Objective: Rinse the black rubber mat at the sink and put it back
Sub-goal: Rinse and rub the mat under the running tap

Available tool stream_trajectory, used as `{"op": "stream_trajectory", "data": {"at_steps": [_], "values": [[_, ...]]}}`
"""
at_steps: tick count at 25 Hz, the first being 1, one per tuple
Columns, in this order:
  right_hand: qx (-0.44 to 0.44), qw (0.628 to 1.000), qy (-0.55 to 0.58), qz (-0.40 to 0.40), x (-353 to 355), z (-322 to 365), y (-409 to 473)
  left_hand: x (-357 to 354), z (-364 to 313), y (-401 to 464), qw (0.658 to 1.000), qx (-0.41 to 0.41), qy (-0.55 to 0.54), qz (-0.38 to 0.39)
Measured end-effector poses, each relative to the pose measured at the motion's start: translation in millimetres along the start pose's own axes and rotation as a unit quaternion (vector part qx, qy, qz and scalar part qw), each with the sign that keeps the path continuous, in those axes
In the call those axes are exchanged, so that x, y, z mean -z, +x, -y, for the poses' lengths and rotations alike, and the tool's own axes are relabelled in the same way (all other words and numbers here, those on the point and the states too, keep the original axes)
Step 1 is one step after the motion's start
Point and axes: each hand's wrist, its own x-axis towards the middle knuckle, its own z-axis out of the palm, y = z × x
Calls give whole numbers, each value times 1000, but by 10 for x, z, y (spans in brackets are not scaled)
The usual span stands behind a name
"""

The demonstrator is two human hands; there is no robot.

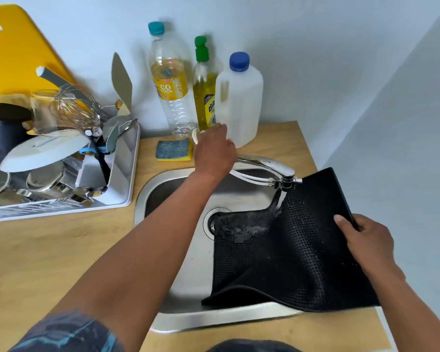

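The black rubber mat (290, 255) hangs bent into the steel sink (178, 288), its textured face up and wet near the drain. Water runs from the chrome tap (272, 167) onto the mat's upper middle. My right hand (363, 240) grips the mat's right edge, thumb on top. My left hand (215, 151) reaches across the sink and rests on the tap's base, fingers curled over the handle behind the spout. The handle itself is mostly hidden under that hand.
A white dish rack (61, 174) full of plates, lids, a whisk and cutlery stands left of the sink. A sponge (174, 149), an oil bottle (169, 80), a dish-soap bottle (204, 87) and a white jug (239, 97) line the back wall. The wall is close on the right.
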Motion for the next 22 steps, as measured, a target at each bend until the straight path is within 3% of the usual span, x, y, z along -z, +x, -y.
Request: {"op": "stream_trajectory", "data": {"at_steps": [3, 8, 11, 13, 15, 17, 19, 22], "values": [[-4, 1000, -2, 4, -1, -46, 26, -94, 33, -42, 1000, 7, 1, -14], [-6, 1000, 20, 21, 40, -51, 52, -234, 23, -232, 996, -69, 52, 17], [-8, 999, 36, 36, 90, -26, 55, -180, -10, -194, 999, -23, 24, 31], [-8, 998, 49, 45, 152, 19, 54, -120, -13, -354, 999, -12, -26, -23], [-4, 996, 64, 57, 221, 83, 58, -144, 22, -711, 987, -27, -89, -129], [2, 994, 85, 63, 263, 156, 48, -296, 149, -1123, 977, 26, -137, -164], [3, 992, 109, 66, 279, 232, 21, -521, 335, -1419, 974, 154, -148, -77], [-1, 986, 154, 70, 297, 342, -38, -903, 676, -1706, 943, 292, -75, 143]]}}
